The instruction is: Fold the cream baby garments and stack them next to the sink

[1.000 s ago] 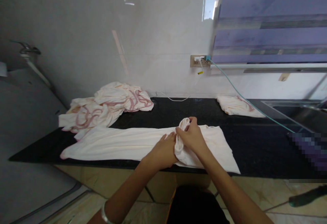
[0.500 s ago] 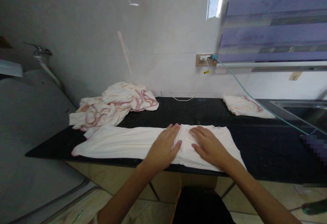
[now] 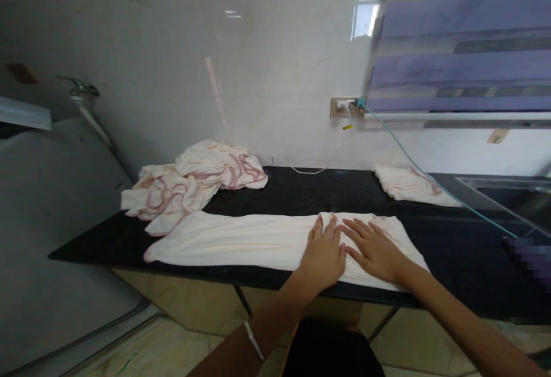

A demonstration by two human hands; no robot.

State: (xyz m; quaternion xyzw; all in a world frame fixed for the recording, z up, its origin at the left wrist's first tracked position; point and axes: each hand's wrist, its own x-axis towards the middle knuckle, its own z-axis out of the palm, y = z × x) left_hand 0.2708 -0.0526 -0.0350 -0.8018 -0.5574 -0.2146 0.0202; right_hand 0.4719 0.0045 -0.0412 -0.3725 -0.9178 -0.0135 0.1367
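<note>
A long strip of white cloth (image 3: 241,239) with pink edging lies along the front of the black countertop (image 3: 301,190), its right part folded over. My left hand (image 3: 322,253) rests palm down on the cloth beside the fold, fingers stretched out. Close by on the right, my right hand (image 3: 374,248) lies flat on the folded part, its fingers spread. Neither hand grips the fabric. What is under the palms is hidden.
Behind on the left is a crumpled heap of cloth (image 3: 202,173) with pink trim. A folded cloth (image 3: 413,185) lies at the back right, crossed by a green cord (image 3: 400,144) from the wall socket (image 3: 348,107). A sink (image 3: 516,196) is at the far right.
Both hands have slid to the right over the cloth, the left one further, so they are closer together. The cloth's left end has shifted rightward too.
</note>
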